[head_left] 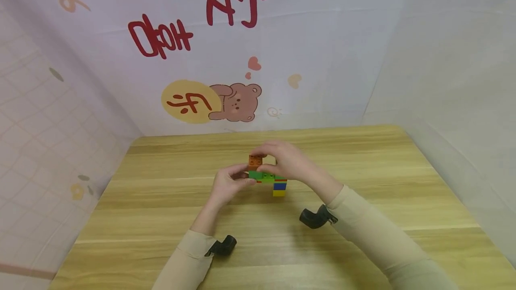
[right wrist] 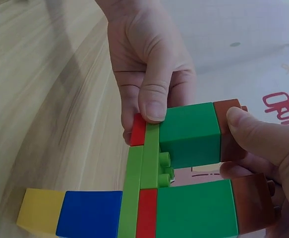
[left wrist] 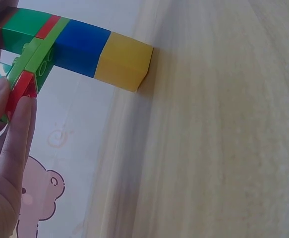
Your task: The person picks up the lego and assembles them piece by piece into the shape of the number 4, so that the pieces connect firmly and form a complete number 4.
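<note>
A structure of toy building bricks stands on a yellow brick (head_left: 279, 193) with a blue brick (head_left: 280, 186) above it. Light green plates (right wrist: 133, 173) and red pieces (right wrist: 139, 130) form a crosspiece that juts left over the table. Two green bricks (right wrist: 194, 210) rise from it, each topped by a brown brick (right wrist: 256, 203). My left hand (head_left: 227, 187) pinches the crosspiece's left end, thumb against the light green and fingers under the red. With thumb and fingers, my right hand (head_left: 290, 160) grips the left brown brick (head_left: 255, 161) from above.
The wooden table (head_left: 161, 236) runs up to a printed white cloth (head_left: 322, 57) at the back. Black curved pieces are attached at the left cuff (head_left: 224, 246) and the right cuff (head_left: 315, 218). Cloth also hangs along both sides.
</note>
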`<state>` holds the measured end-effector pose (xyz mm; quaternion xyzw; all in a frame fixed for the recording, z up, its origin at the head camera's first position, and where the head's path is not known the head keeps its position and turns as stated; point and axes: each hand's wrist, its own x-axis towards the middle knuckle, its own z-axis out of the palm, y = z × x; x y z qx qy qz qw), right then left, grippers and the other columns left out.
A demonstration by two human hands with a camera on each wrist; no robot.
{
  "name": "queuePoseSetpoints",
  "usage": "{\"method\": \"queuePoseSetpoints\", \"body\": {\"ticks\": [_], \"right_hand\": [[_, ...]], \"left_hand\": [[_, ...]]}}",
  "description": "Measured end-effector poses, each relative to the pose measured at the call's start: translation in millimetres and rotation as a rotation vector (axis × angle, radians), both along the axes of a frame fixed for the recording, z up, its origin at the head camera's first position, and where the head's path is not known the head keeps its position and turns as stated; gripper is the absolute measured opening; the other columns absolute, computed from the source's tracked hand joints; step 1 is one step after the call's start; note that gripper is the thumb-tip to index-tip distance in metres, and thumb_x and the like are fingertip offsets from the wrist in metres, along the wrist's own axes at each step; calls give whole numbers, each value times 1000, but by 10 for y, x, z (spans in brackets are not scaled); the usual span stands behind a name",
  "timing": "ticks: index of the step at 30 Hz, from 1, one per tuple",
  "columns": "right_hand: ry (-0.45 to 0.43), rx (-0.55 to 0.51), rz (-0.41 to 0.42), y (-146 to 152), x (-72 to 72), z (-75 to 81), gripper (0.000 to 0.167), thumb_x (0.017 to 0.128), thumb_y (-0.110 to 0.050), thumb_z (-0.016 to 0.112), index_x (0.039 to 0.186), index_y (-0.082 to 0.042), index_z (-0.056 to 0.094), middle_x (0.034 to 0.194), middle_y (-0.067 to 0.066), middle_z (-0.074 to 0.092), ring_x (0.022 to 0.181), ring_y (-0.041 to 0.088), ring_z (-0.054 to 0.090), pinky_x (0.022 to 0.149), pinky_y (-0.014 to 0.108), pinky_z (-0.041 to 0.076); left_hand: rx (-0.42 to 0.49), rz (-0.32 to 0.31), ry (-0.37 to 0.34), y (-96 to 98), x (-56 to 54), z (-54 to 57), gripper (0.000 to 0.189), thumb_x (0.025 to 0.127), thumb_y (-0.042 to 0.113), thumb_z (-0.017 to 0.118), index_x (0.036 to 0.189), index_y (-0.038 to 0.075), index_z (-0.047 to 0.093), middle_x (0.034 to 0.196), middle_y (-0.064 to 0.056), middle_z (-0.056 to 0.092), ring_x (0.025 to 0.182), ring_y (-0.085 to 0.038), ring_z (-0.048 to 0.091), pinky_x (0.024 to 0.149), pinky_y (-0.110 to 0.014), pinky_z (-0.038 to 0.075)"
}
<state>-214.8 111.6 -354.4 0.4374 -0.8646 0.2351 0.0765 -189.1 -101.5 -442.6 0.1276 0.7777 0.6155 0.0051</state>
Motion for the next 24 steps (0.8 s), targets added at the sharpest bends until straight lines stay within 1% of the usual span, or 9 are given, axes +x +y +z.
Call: {"method": "queuePoseSetpoints", "body": {"ticks": [3,9,14,15,16,18,21,22,24], "right_hand": [[-3,-2,-3,-4,-4,-1,38,87,-25,78,121,-11,70,113,1,70,104,18,63,89,36,51],[49,-11,0,13,16,-17,40,85,-25,80,122,-11,70,113,2,69,104,19,63,88,36,52],[42,-30,5,25,15,-38,41,85,-25,80,123,-12,70,114,2,69,105,19,63,88,36,52],[36,-39,7,30,13,-43,42,85,-25,80,123,-11,69,115,2,69,103,19,62,87,35,52],[24,-53,11,36,10,-50,43,85,-25,81,124,-11,69,116,2,68,98,19,63,82,34,53],[2,-85,20,55,5,-64,45,85,-24,81,125,-10,68,118,3,68,84,17,62,72,30,53],[-27,-131,24,95,5,-82,48,85,-23,81,128,-9,66,119,5,66,64,13,54,58,25,48],[-34,-141,21,112,8,-88,49,84,-23,81,129,-9,66,120,5,66,62,12,51,58,25,47],[-41,-153,9,149,17,-101,50,85,-23,81,130,-10,65,121,5,66,67,11,51,65,27,48]], "left_hand": [[-5,-4,-2,-10,-12,0,41,79,2,82,119,6,73,110,-7,72,89,-20,67,74,-30,57],[-19,-16,-12,-12,-16,6,41,80,5,82,120,8,73,110,-6,71,90,-20,67,74,-29,56],[-10,-18,-20,-9,-10,8,41,80,6,83,119,8,73,111,-7,71,91,-21,67,74,-30,56],[-8,-19,-20,-10,-9,8,40,80,6,83,119,8,73,110,-7,71,91,-22,67,74,-30,56],[-5,-22,-18,-10,-6,8,40,80,6,83,119,8,73,111,-8,71,91,-22,67,74,-30,56],[-5,-21,-16,-10,-1,10,40,80,6,83,119,7,73,110,-8,71,90,-22,66,74,-31,56],[-6,-14,-19,-11,1,5,41,80,4,82,120,7,73,110,-7,71,90,-21,66,75,-30,56],[-7,-11,-20,-10,1,2,42,80,4,82,120,7,72,109,-7,71,90,-21,66,74,-30,56],[-7,-6,-24,-11,3,2,42,79,3,82,120,6,72,108,-7,71,89,-21,66,74,-29,56]]}}
